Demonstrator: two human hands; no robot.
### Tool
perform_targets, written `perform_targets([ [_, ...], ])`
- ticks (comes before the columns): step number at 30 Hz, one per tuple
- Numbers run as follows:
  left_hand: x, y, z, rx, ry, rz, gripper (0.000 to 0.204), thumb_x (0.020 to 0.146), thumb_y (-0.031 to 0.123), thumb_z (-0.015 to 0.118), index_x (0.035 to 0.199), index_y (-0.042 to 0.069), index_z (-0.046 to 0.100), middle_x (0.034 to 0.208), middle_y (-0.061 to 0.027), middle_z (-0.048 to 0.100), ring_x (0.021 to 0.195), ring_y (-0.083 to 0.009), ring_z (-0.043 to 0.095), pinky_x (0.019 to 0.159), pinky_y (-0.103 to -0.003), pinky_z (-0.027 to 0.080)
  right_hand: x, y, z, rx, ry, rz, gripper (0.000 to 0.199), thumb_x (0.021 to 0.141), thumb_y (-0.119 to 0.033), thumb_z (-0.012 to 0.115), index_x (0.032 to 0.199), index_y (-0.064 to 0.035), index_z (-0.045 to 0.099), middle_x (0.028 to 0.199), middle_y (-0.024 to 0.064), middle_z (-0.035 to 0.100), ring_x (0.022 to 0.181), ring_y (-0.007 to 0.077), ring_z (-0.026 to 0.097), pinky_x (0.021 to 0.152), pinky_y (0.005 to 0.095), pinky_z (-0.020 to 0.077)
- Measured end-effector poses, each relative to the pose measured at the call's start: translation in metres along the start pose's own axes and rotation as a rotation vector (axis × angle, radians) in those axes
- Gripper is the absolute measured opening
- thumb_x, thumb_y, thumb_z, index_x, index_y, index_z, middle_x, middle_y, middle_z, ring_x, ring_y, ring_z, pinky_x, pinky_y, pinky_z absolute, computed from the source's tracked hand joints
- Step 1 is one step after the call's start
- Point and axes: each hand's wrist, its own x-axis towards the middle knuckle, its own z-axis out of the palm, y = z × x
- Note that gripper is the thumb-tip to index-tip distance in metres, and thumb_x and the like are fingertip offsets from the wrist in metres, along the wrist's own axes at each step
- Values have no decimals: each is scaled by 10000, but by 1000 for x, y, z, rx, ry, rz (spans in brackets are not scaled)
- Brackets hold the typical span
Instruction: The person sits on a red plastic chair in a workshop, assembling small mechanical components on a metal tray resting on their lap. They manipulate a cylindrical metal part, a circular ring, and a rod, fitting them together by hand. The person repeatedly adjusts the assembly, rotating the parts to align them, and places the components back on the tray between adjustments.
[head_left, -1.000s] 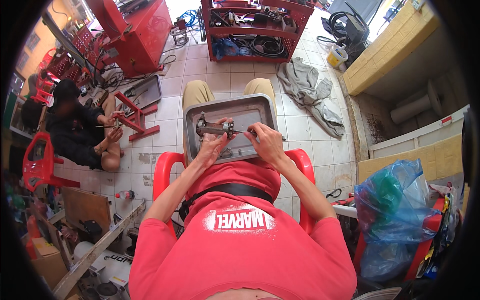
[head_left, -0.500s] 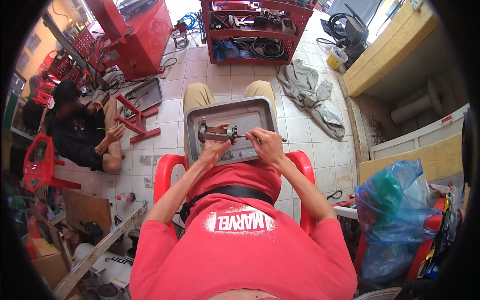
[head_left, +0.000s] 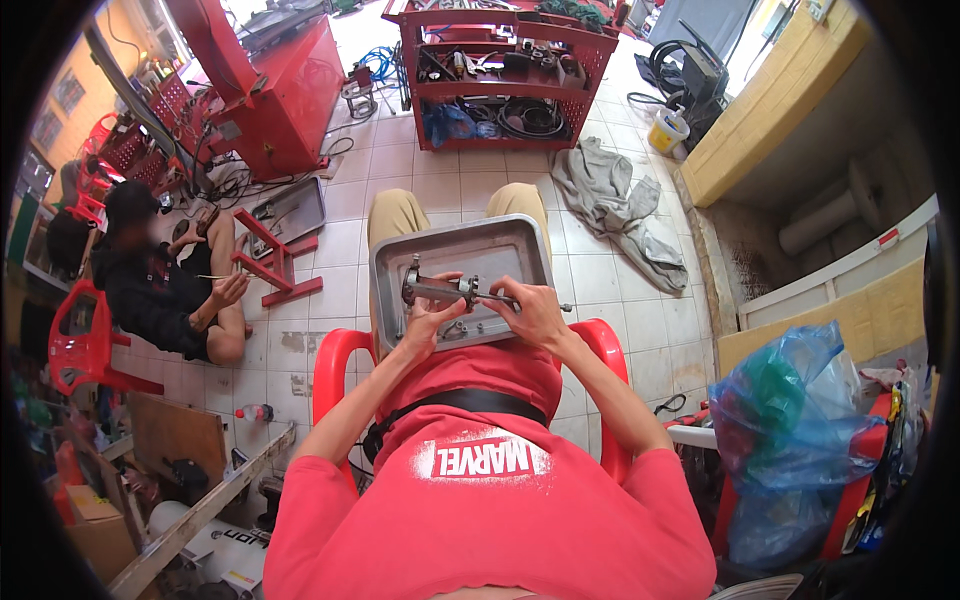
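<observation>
A grey metal tray (head_left: 500, 250) rests on my lap. Over it, my left hand (head_left: 428, 325) grips a dark metal mechanical part (head_left: 437, 289), long-bodied with a bracket at its left end and a round flange at its right. The fingers wrap it from below and behind. My right hand (head_left: 532, 314) is closed at the flange end, pinching a slim metal rod-like tool (head_left: 495, 297) that points at the flange. Its tip and exact kind are hard to make out. Small loose metal pieces (head_left: 478, 327) lie in the tray's near side.
A red tool cart (head_left: 500, 90) stands ahead, with a grey cloth garment (head_left: 615, 205) on the tiles to its right. At left, a seated person (head_left: 150, 270) works beside a red stool frame (head_left: 278, 262) and another tray (head_left: 290, 212). A blue plastic bag (head_left: 785, 410) sits at right.
The whole scene sits slightly lower in the picture. My right fingers have shifted and lifted a little around the tool. The metal part tilts a bit more, its right end lower.
</observation>
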Motion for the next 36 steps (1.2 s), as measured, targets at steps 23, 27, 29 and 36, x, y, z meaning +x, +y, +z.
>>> perform_targets([
  [23,11,19,-20,20,-114,51,451,933,154,798,1289,-16,577,1225,-147,714,1153,-232,692,1048,-416,544,2,10,-13,-294,237,-277,114,927,-251,735,903,-143,707,770,18,639,718,222,642,638,374,464],
  [27,4,33,-8,249,-30,91,435,854,107,874,1189,12,613,1114,-106,749,1014,-154,715,916,-311,568,-1,11,-5,-296,213,-255,122,941,-275,722,927,-156,703,800,-1,665,725,210,632,682,366,437],
  [29,-1,40,-11,387,-5,145,433,849,120,883,1170,24,610,1089,-93,748,993,-134,712,874,-287,567,0,9,-3,-283,229,-231,126,944,-280,720,927,-157,700,812,-8,672,718,209,629,705,360,428],
  [36,-46,56,-22,922,-31,245,614,709,320,986,1090,51,587,903,-44,720,729,-71,664,690,-254,553,4,-8,2,-311,197,-309,138,945,-290,723,928,-155,701,831,-8,679,776,202,601,828,364,392],
])
